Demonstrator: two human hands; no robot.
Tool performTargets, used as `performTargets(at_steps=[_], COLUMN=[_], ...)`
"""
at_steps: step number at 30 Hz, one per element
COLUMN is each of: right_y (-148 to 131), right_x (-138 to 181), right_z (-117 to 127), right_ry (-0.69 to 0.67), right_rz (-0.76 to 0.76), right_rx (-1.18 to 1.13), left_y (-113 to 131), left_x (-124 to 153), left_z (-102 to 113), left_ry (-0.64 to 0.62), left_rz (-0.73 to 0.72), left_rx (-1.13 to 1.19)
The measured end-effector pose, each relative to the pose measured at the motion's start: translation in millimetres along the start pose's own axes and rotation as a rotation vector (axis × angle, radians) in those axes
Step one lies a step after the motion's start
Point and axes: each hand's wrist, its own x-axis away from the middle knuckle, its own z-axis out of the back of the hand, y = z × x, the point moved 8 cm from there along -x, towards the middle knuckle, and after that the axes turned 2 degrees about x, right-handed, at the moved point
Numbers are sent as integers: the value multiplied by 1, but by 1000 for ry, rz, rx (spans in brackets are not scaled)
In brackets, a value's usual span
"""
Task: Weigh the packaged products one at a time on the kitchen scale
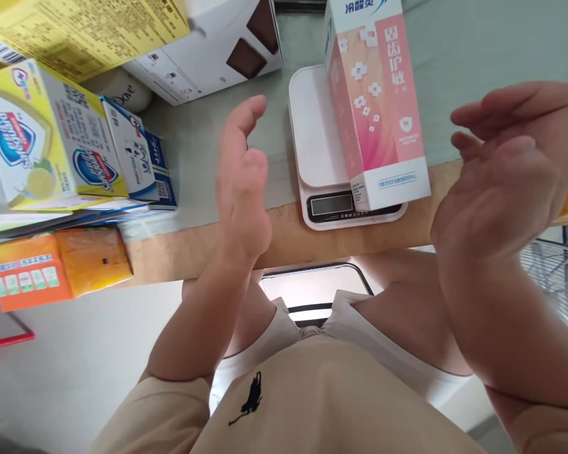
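A pink and white carton with flower prints rests on a small white kitchen scale, and its near end overhangs the scale's display. My left hand is raised edge-on just left of the scale, fingers stretched out and holding nothing. My right hand hovers to the right of the carton, palm turned inward, fingers apart and empty. Neither hand touches the carton or the scale.
Yellow soap boxes, a blue and white box and an orange pack crowd the left of the wooden-edged table. A white box and a Dove bottle lie behind. A wire basket stands lower right.
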Motion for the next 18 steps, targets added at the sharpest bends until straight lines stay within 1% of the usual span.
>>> performTargets(at_steps=[3, 8, 10, 12, 14, 16, 18], right_y=[4, -2, -3, -5, -8, -9, -9], right_x=[-1, 1, 2, 4, 6, 9, 13], right_z=[-4, -16, -19, -21, -23, -29, -36], right_ry=[-19, -79, -83, -82, -101, -176, -298], right_rz=[-42, 29, 22, 14, 15, -18, -75], right_rx=[-10, 125, 201, 226, 196, 156, 204], left_y=[2, -3, -1, 5, 13, 16, 17], left_x=[4, 6, 7, 9, 13, 18, 22], left_z=[1, 4, 2, -5, -15, -28, -43], left_ry=[6, -20, -52, -99, -138, -186, -250], left_rz=[-11, -32, -85, -178, -256, -253, -204], left_rx=[0, 26, 15, -33, -88, -145, -207])
